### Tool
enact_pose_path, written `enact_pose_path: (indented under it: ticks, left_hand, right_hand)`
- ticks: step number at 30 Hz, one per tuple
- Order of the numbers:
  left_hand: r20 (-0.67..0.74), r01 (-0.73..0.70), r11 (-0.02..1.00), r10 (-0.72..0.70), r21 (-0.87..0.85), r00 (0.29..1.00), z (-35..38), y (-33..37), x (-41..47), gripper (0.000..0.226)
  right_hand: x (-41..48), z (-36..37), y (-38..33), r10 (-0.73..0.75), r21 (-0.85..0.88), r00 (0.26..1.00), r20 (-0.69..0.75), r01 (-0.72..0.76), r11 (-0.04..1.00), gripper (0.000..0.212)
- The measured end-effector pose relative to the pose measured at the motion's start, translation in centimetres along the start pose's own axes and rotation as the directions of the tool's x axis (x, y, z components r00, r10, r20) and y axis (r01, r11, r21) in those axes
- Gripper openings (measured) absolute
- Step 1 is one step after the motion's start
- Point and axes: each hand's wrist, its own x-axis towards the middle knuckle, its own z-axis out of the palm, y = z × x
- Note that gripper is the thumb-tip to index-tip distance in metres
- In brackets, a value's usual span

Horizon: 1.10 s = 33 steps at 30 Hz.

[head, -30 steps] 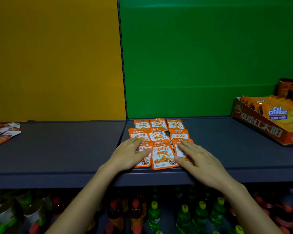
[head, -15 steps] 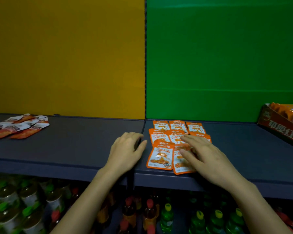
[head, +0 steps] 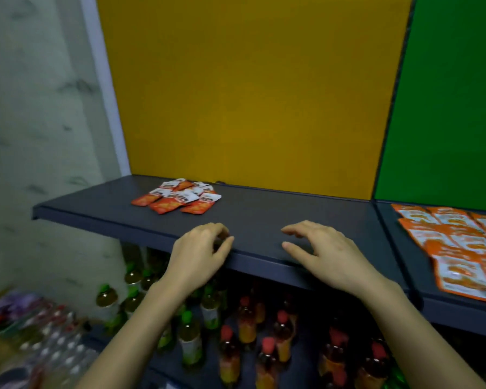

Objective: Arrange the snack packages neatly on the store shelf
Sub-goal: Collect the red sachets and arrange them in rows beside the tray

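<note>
- The red-and-white snack packages [head: 177,195] lie jumbled far back on the shelf [head: 264,214], well apart from both hands.
- The left hand [head: 199,254], loosely curled, holds nothing.
- The right hand [head: 326,254], spread, is empty; both should reach in flat and square the heap into rows.
- The orange packages [head: 455,242] lie in rows.

The light is dim and flat, seemingly from above. The yellow back panel [head: 250,94] glows evenly, while the bottles [head: 244,321] beneath the shelf [head: 264,217] sit in deep shadow. The right hand [head: 328,254] throws a soft shadow on the shelf's front edge. Orange packets [head: 455,248] at the shelf's right end are smeared by motion blur, their print unreadable. The goods [head: 40,346] below its left end are softer yet. Wide-angle bending tilts the shelf and leans the panel seams.
</note>
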Motion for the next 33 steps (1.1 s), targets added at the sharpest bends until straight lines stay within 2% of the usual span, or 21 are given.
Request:
enact_pose_path:
  ticks: [5,11,17,22,28,33]
  left_hand:
    - [-0.023,0.036,0.998,-0.035,0.053,0.999,-3.3,-9.6,-1.3,0.024]
    - [-0.021,0.124,0.992,-0.123,0.034,0.992,-5.2,-18.1,-0.9,0.022]
    - [-0.041,0.119,0.993,-0.118,0.014,0.992,-4.9,-21.9,2.3,0.022]
    - [0.031,0.102,0.994,-0.101,-0.037,0.994,-2.8,-23.8,7.2,0.024]
    - [0.201,0.134,0.99,-0.14,0.043,0.97,0.2,-24.0,14.7,0.053]
    - [0.329,0.146,0.984,-0.173,0.106,0.928,1.8,-24.4,18.2,0.09]
  right_hand:
    - [5.1,5.0,-6.6,0.069,0.056,0.998,-0.001,-0.069,0.996,0.036]
    - [12.1,9.0,-11.5,0.188,0.059,0.974,0.129,-0.197,0.979,0.038]
    - [18.9,11.5,-11.3,0.348,0.024,0.924,0.161,-0.356,0.934,0.048]
    - [23.2,12.8,-10.9,0.45,-0.099,0.872,0.191,-0.439,0.893,0.065]
    - [26.8,14.1,-11.0,0.5,-0.219,0.854,0.146,-0.465,0.858,0.082]
    - [28.4,15.0,-10.5,0.538,-0.2,0.838,0.094,-0.513,0.835,0.086]
